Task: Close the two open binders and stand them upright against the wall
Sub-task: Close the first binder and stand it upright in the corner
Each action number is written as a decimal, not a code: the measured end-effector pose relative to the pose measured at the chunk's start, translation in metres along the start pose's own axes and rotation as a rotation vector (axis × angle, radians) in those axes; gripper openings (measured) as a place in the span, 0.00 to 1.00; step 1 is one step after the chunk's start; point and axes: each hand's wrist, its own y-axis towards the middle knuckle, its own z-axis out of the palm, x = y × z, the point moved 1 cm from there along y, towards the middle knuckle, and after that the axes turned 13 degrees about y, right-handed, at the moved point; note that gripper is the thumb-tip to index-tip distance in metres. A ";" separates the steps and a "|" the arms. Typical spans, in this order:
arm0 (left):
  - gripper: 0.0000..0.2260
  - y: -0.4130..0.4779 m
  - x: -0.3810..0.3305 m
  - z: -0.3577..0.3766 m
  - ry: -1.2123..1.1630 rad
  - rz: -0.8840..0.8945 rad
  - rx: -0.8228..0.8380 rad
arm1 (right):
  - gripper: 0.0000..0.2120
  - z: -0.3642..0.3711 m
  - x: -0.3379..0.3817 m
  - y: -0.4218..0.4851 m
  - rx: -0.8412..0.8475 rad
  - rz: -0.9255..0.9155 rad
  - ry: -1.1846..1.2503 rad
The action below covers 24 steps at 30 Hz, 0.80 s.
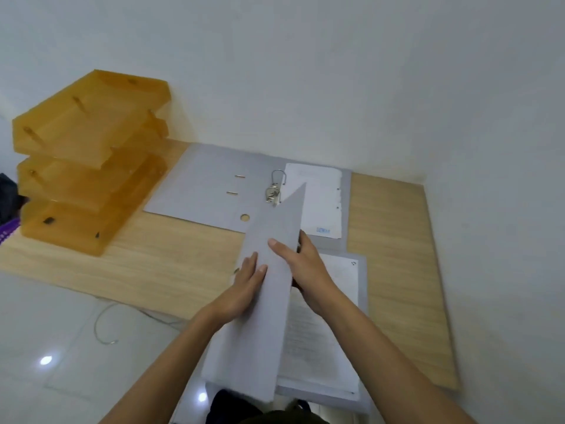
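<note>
Near binder (pixel 266 301) cover half raised; left hand (pixel 244 289) flat on it, right hand (pixel 305 267) gripping edge. Fold over papers (pixel 321 332) evenly.

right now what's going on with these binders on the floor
A person is closing the near binder: both hands are on its grey cover, which is raised partway over the pages. The left hand lies flat on the cover's outer face, and the right hand grips its top edge. The far binder lies fully open and flat on the wooden board near the wall, beside the stacked amber trays. Neither binder stands upright yet.
</note>
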 end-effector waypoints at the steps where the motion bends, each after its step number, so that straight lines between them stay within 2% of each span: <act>1: 0.31 0.005 0.012 0.007 0.088 -0.010 0.003 | 0.23 -0.020 0.000 -0.002 -0.026 0.040 0.043; 5: 0.34 0.014 0.051 0.031 0.271 -0.077 -0.065 | 0.18 -0.100 -0.020 -0.014 -0.176 0.170 0.116; 9: 0.42 0.011 0.064 0.045 0.094 -0.108 -0.098 | 0.20 -0.148 -0.045 -0.014 -0.401 0.118 0.015; 11: 0.44 0.008 0.062 0.053 0.072 -0.120 -0.136 | 0.24 -0.160 -0.055 -0.013 -0.435 0.088 -0.065; 16: 0.47 0.012 0.059 0.067 0.061 -0.155 -0.204 | 0.42 -0.171 -0.077 -0.014 -0.418 0.117 -0.320; 18: 0.45 0.013 0.059 0.071 0.056 -0.168 -0.224 | 0.48 -0.168 -0.082 -0.014 -0.393 0.180 -0.508; 21: 0.44 0.012 0.058 0.073 0.065 -0.177 -0.241 | 0.48 -0.154 -0.084 -0.007 -0.310 0.204 -0.844; 24: 0.42 0.012 0.057 0.074 0.064 -0.179 -0.261 | 0.44 -0.132 -0.084 0.004 -0.144 0.123 -1.010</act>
